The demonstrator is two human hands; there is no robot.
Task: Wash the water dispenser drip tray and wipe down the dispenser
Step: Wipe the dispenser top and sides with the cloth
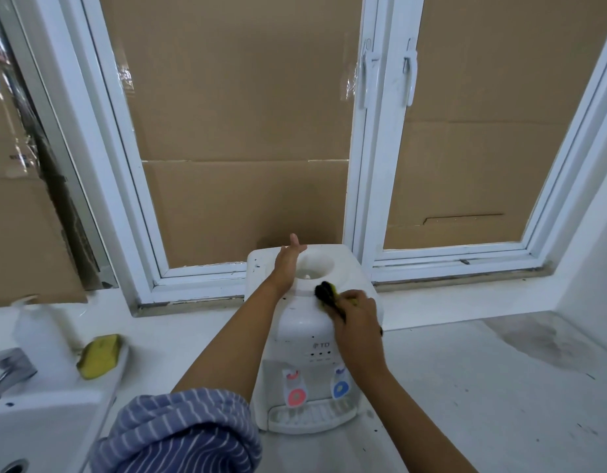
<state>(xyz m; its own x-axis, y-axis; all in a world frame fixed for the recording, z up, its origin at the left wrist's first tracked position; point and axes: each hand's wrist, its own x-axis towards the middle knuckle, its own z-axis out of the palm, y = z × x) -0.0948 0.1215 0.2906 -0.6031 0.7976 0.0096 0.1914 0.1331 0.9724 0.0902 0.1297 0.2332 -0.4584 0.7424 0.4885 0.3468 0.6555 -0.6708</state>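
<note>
A white countertop water dispenser (302,339) stands on the counter below the window, with a red tap (295,396) and a blue tap (342,389) on its front. Its white slotted drip tray (308,418) sits in place at the base. My left hand (288,264) lies flat and open on the dispenser's top, beside the round bottle well (315,264). My right hand (356,310) grips a dark and yellow scouring sponge (326,292) pressed against the top front edge of the dispenser.
A second yellow sponge (99,355) lies on the counter left of the dispenser, next to a white pump bottle (39,332). A metal faucet (7,373) and white sink (39,435) are at the lower left. Cardboard-covered windows (247,131) stand behind.
</note>
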